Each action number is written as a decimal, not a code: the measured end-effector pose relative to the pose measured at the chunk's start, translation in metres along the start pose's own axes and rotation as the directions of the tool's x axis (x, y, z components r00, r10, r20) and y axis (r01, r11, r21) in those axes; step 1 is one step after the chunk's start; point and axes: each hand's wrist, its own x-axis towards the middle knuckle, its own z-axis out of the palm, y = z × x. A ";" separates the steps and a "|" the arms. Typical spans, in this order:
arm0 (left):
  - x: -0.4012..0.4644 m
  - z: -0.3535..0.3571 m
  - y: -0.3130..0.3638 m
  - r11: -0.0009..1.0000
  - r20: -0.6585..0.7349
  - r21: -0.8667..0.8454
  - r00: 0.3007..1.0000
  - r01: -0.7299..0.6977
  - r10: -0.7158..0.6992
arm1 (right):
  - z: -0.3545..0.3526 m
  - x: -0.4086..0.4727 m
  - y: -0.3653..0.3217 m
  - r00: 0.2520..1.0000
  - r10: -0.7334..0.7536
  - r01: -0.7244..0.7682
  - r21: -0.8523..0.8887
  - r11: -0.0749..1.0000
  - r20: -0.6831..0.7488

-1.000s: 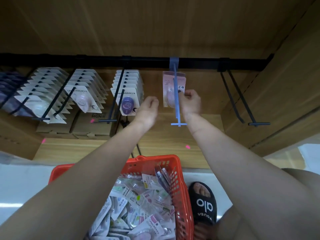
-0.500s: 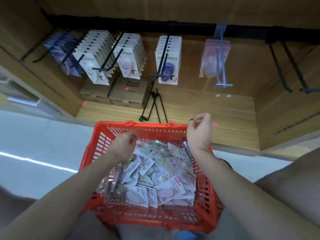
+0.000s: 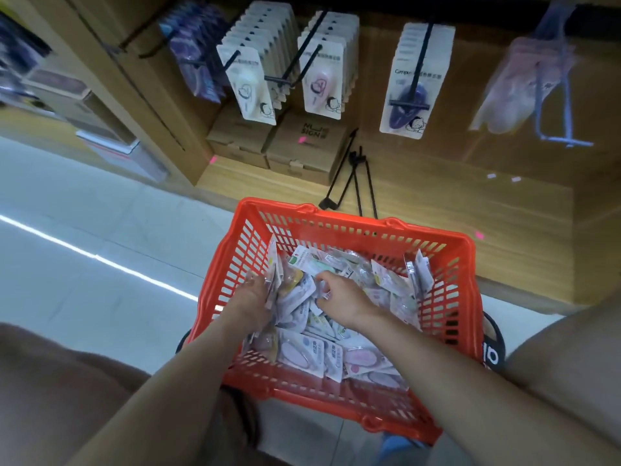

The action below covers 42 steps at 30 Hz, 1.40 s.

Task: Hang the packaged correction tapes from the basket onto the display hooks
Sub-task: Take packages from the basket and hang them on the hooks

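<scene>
A red plastic basket (image 3: 376, 230) sits in front of me, filled with several packaged correction tapes (image 3: 302, 353). My left hand (image 3: 255, 294) is inside at the basket's left wall, fingers curled round a few packets standing on edge. My right hand (image 3: 339, 294) is in the middle of the pile, fingers bent down among the packets; whether it holds one is hidden. Above, a blue display hook (image 3: 561, 105) at the right carries a pink packet (image 3: 514, 89). Black hooks to its left hold full rows of packets (image 3: 413, 82).
Cardboard boxes (image 3: 302, 146) stand on the wooden shelf (image 3: 437, 203) under the hanging rows. Loose black hooks (image 3: 353, 176) lie on the shelf behind the basket. A black slipper (image 3: 492, 348) shows at the basket's right. Pale tiled floor (image 3: 84, 247) spreads to the left.
Both hands came down from the blue hook, left the pink packet hanging there, and went into the basket. My view tilted down from the rail to the basket.
</scene>
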 end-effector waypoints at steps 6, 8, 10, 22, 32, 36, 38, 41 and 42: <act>-0.008 0.012 -0.008 0.986 0.037 0.104 0.991 -0.132 0.129 | 0.009 0.030 -0.034 1.000 -0.011 0.011 0.048 0.999 0.004; -0.012 0.019 -0.014 0.921 0.098 0.324 0.976 -0.217 0.196 | 0.016 0.041 -0.045 0.999 0.010 -0.011 0.019 1.000 0.034; -0.015 0.026 -0.019 0.803 0.106 0.527 0.960 -0.276 0.260 | 0.026 0.050 -0.053 0.997 0.052 -0.049 -0.065 0.997 0.052; -0.013 0.044 -0.018 0.480 0.231 0.727 0.833 -0.492 0.503 | 0.041 0.065 -0.041 0.994 0.066 -0.014 -0.496 0.868 0.088; -0.014 0.022 -0.018 0.436 0.342 0.698 0.798 -0.569 0.496 | 0.049 0.063 -0.046 0.966 0.183 -0.185 0.006 0.983 -0.180; -0.018 -0.002 -0.017 0.518 0.321 0.628 0.799 -0.582 0.509 | 0.035 0.057 -0.038 0.934 0.290 -0.257 0.175 0.951 -0.209; -0.019 -0.011 -0.015 0.582 0.298 0.577 0.811 -0.573 0.504 | 0.029 0.054 -0.031 0.948 0.280 -0.246 0.210 0.946 -0.151; -0.022 -0.020 -0.022 0.707 0.253 0.483 0.855 -0.517 0.453 | 0.027 0.052 -0.032 0.987 0.163 -0.160 0.158 0.974 -0.007; -0.023 -0.023 -0.025 0.746 0.239 0.442 0.867 -0.498 0.437 | 0.029 0.051 -0.035 0.990 0.134 -0.137 0.107 0.985 0.043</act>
